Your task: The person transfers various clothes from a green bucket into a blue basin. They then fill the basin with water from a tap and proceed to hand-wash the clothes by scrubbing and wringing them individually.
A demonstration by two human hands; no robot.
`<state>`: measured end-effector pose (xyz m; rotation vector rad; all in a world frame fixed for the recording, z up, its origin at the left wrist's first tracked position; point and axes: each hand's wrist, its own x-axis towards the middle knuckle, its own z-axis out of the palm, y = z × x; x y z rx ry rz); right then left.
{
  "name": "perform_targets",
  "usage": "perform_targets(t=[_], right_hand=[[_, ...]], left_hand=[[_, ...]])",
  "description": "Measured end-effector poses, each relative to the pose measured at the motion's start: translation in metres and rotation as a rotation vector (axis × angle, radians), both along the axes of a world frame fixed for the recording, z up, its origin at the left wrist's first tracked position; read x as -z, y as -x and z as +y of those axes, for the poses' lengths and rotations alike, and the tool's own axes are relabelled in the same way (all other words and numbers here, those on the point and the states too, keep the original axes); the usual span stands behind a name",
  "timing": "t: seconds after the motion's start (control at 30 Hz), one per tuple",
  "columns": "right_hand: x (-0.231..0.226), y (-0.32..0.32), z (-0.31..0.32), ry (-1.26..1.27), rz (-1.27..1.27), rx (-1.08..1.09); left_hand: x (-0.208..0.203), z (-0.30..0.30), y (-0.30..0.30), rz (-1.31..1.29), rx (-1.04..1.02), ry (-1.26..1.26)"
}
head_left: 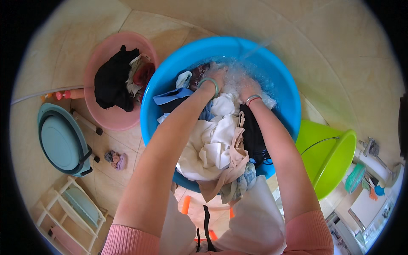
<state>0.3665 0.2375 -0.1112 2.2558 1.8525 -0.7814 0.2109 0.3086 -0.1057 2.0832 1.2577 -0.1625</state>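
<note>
A large blue basin [148,114] in front of me holds a heap of wet clothes. Both hands reach to its far side, where a stream of water splashes over them. My left hand [218,75], below a green bangle, is beside a dark maroon cloth [198,74]. Close to its right is my right hand [248,88], with a silver bracelet and red string at the wrist. Spray and foam hide the fingers of both. Nearer me lie a white garment [212,142], a beige cloth [233,165], a black garment [253,131] and a blue piece [173,96].
To the left stands a pink basin [121,121] with black cloth [111,78] and red cloth. A teal collapsible basin [59,138], scrunchies [115,160] and a cream rack [70,212] are nearer. A lime-green bucket [329,157] leans at the right, by a sink [397,178].
</note>
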Motion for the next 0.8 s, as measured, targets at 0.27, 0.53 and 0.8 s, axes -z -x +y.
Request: perform_targets(t=[0.27,0.53,0.8], right_hand=[[-0.057,0.023,-0.011,-0.767,0.461,0.132],[-0.172,0.119,-0.061,-0.619,0.633,-0.114],[-0.122,0.137,-0.022,-0.842,0.324,-0.105]], left_hand=[[0.012,-0.01,0.022,-0.957,-0.733,0.393],[-0.04,-0.036,0.026,-1.498,-0.716,1.159],[-0.025,-0.066,0.022,-1.615,-1.047,1.319]])
